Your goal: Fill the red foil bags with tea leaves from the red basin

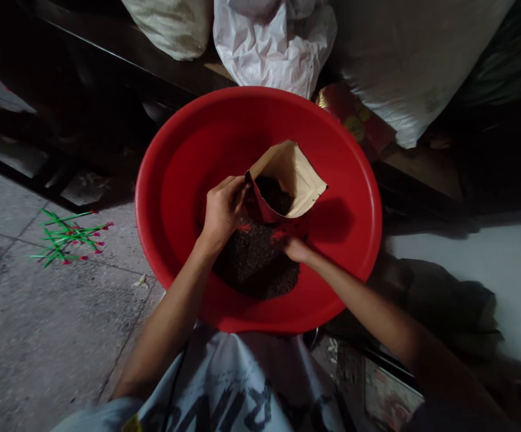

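A paper bag with a pale inside stands with its mouth up inside a large red basin. Some dark contents show down in the bag. My left hand pinches the bag's left upper corner. Below the bag, a heap of dark, seed-like grains lies on the basin floor. My right hand is low at the bag's front, over the heap's right side. Its fingers are in shadow and partly hidden, so their grip does not show.
Several green sticks with pink tips lie on the grey floor at left. A white sack and a big pale sack stand behind the basin. A dark metal frame is at far left.
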A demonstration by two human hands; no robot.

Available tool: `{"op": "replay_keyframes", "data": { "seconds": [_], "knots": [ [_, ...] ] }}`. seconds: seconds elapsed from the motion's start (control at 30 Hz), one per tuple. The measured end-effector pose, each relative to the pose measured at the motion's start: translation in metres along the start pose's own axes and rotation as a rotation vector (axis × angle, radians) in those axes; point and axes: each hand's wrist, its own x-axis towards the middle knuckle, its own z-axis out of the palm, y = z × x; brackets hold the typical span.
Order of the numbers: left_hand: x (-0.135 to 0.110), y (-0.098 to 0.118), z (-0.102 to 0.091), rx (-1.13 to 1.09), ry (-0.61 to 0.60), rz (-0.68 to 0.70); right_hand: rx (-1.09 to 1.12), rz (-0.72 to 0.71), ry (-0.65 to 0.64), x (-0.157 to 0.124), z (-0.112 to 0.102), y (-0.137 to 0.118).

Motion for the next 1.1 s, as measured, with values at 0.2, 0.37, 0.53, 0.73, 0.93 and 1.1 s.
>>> {"op": "replay_keyframes", "data": {
  "seconds": [0.2,0.37,0.53,0.73,0.93,1.1],
  "knots": [
    [0.000,0.000,-0.001,-0.010,-0.002,0.000,0.586,0.082,-0.022,-0.005,-0.018,-0.006],
    [0.000,-0.002,0.001,0.002,0.017,0.017,0.881,0.112,-0.006,-0.012,-0.023,-0.011],
    [0.000,-0.001,0.000,0.010,0.013,0.008,1.005,0.133,-0.027,-0.015,-0.026,-0.017],
    [-0.001,-0.003,0.001,0.010,0.028,0.033,1.020,0.140,-0.007,-0.013,-0.026,-0.017],
    [-0.001,-0.005,0.002,0.006,0.040,0.059,0.897,0.140,-0.007,-0.011,-0.023,-0.010],
    [-0.001,-0.006,0.003,0.003,0.037,0.063,0.716,0.076,0.054,-0.003,-0.016,-0.007]
  ]
}}
